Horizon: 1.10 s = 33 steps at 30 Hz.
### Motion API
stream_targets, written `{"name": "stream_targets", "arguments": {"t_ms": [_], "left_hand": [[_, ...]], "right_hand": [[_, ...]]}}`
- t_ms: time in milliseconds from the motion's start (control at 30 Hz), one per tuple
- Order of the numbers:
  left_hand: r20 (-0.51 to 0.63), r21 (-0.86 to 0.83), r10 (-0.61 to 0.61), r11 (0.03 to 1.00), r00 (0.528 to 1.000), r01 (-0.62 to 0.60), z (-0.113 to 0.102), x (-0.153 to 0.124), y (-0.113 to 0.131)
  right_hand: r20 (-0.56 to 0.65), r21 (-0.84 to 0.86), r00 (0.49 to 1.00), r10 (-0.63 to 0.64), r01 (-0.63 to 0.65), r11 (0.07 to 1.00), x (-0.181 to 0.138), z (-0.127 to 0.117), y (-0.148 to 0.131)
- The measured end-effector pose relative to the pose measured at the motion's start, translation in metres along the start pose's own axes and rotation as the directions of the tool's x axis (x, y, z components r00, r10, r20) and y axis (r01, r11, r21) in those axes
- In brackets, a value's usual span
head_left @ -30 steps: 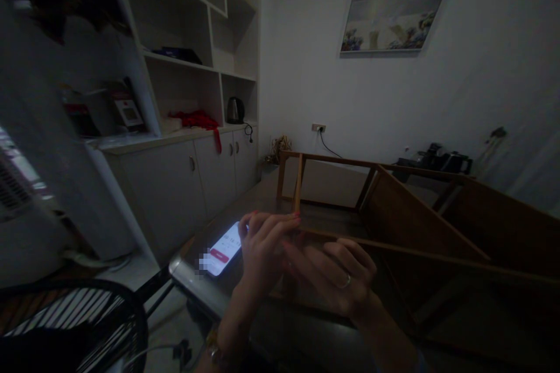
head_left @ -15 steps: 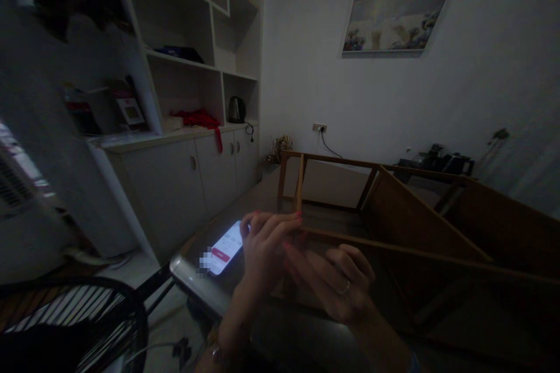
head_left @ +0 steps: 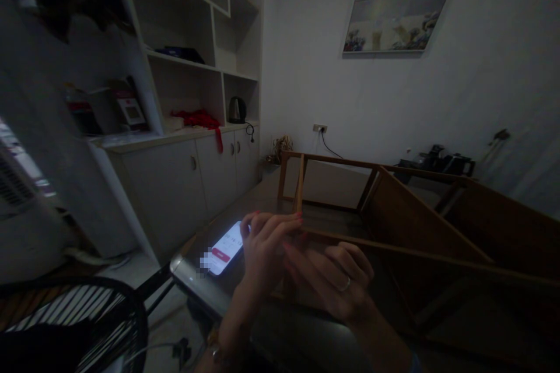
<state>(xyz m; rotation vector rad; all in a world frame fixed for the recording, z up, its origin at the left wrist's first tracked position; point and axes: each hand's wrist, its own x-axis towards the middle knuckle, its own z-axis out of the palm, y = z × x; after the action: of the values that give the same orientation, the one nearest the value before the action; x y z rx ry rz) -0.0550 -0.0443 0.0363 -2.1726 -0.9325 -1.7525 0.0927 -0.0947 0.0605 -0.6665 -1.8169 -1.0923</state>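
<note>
Left hand [head_left: 265,245] and right hand [head_left: 339,280] curled at the wooden frame [head_left: 411,210], too dim to say if gripping; it's on the table [head_left: 266,195] toward 2 o'clock, phone [head_left: 225,250] 9, cabinet [head_left: 170,180] 10. Basically unchanged from a second ago.

Got a dark, slightly glossy table [head_left: 258,198] here, with a rounded, shiny edge [head_left: 188,277] at near left. Carrying a phone [head_left: 222,253] on that left side, face up, screen lit. Also bearing a big brown wooden frame [head_left: 406,210], crosspieces and panels included, stretching off right. Too dim at near right to make out much.
</note>
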Motion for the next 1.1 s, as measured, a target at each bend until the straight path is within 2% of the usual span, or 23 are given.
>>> {"name": "stream_targets", "arguments": {"t_ms": [300,833,1100], "left_hand": [[0.01,0.001,-0.007,1.0,1.0,0.007,0.0002,-0.0015,-0.0014],[0.035,0.034,-0.002,0.999,0.999,0.001,-0.001,-0.0028,-0.0023],[0.08,0.002,0.044,0.999,0.996,-0.044,-0.0041,-0.0049,-0.0061]], "right_hand": [[0.031,0.011,0.999,-0.008,0.008,1.0,0.0002,-0.0006,0.0007],[0.016,-0.023,1.0,-0.003,0.003,1.0,-0.002,0.0005,-0.0003],[-0.03,-0.026,0.997,0.07,-0.071,0.997,-0.0012,0.0043,-0.0021]]}}
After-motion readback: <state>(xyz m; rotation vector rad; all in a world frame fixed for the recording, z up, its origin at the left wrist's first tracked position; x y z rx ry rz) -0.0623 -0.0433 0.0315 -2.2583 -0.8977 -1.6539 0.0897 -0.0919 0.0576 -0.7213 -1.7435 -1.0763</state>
